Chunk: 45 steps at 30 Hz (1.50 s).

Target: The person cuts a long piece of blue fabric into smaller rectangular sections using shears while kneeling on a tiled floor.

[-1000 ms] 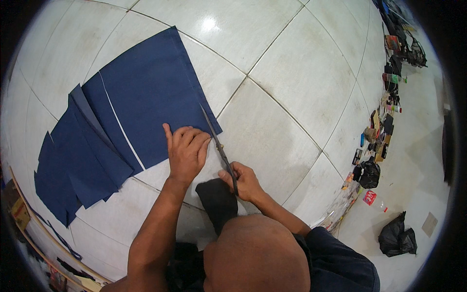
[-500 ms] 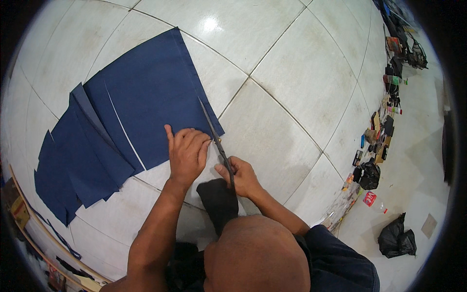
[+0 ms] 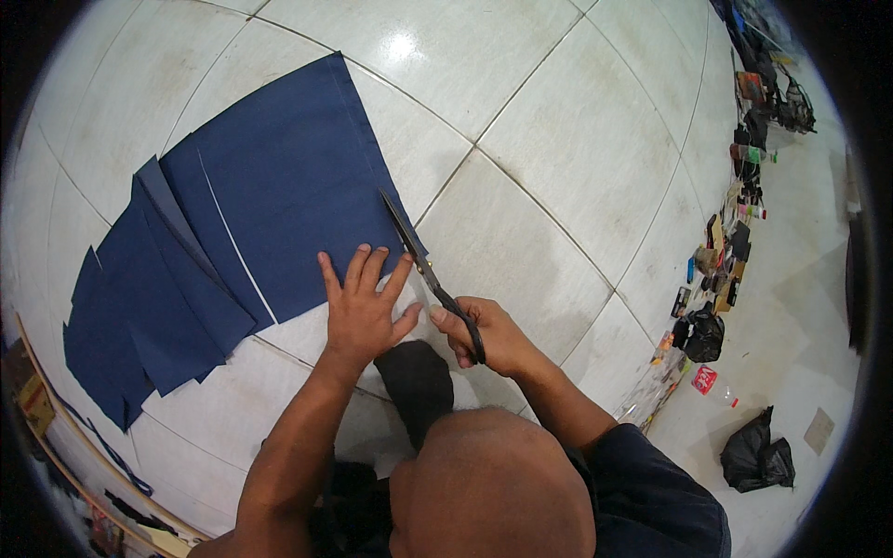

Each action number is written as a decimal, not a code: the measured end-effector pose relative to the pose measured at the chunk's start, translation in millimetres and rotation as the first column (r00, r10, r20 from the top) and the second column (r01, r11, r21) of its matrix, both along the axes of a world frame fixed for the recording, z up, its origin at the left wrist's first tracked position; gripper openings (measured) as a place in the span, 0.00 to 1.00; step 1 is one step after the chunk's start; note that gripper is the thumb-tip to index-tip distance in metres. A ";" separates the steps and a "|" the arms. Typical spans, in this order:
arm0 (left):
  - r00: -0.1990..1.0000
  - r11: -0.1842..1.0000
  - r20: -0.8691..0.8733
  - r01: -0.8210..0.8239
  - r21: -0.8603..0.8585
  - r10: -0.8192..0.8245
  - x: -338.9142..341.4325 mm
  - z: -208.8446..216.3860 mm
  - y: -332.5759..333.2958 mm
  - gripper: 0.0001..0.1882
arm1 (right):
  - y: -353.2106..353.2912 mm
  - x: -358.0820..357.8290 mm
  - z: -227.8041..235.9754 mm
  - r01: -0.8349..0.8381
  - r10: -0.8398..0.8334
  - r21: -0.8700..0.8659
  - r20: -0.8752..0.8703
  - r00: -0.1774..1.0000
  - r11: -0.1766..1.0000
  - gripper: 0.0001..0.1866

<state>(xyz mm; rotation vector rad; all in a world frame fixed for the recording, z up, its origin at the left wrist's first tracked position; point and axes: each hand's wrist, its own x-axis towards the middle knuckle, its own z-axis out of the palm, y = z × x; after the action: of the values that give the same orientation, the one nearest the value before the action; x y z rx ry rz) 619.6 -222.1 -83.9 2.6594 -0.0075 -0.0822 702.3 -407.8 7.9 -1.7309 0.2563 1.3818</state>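
Dark blue fabric (image 3: 288, 177) lies spread on the tiled floor, with slits and folded layers toward its left end. My left hand (image 3: 363, 302) rests with fingers spread on the fabric's near edge, close to its right corner. In my right hand (image 3: 488, 335) is a pair of black-handled scissors (image 3: 430, 270). Their blades lie over the fabric near its right edge, pointing away from me. Whether the lower blade passes under the cloth cannot be made out. A dark-covered foot (image 3: 414, 381) is just below the hands.
White floor tiles (image 3: 530, 214) surround the fabric. Along the right runs a row of small clutter (image 3: 716, 260), with a black plastic bag (image 3: 758, 451) and a clear bottle (image 3: 727, 395) beyond it. Curved wooden rails (image 3: 93, 446) stand at the lower left.
My left fingers have spread out from a bunched position. My right hand has shifted slightly right, and the scissors' handles have swung right with it.
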 end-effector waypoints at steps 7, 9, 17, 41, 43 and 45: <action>1.000 0.997 0.009 -0.018 0.074 0.017 -5.2 -11.7 -11.7 0.37 | -1.3 -22.3 -27.6 0.013 -0.012 -0.004 0.161 0.987 1.000 0.27; 1.000 0.996 0.014 -0.019 0.085 0.018 -5.6 -14.9 -12.5 0.37 | -2.8 -28.2 -36.2 0.001 -0.003 0.008 0.222 0.975 1.000 0.26; 0.999 0.990 0.035 -0.003 0.138 -0.002 -7.2 -21.7 -10.9 0.36 | 10.5 -25.7 -39.0 -0.038 0.049 -0.050 0.252 0.966 0.998 0.32; 0.999 0.995 0.033 -0.017 0.097 0.013 -6.2 -20.3 -12.3 0.38 | 58.3 17.7 -46.9 -0.017 0.041 -0.064 0.395 0.918 0.998 0.31; 0.999 0.993 0.041 -0.018 0.113 0.013 -7.2 -21.5 -12.4 0.36 | 62.4 24.1 -44.6 -0.051 0.084 -0.089 0.406 0.910 0.995 0.31; 0.997 0.991 0.069 -0.030 0.129 0.022 -5.8 -20.6 -13.4 0.35 | 64.8 25.4 -50.7 -0.017 0.037 -0.055 0.391 0.920 0.998 0.30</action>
<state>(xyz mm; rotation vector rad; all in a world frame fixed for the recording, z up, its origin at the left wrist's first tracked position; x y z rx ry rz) 613.8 -235.5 -104.5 2.7907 0.0112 0.0158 727.8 -343.0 -42.8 -2.0153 0.0440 1.0227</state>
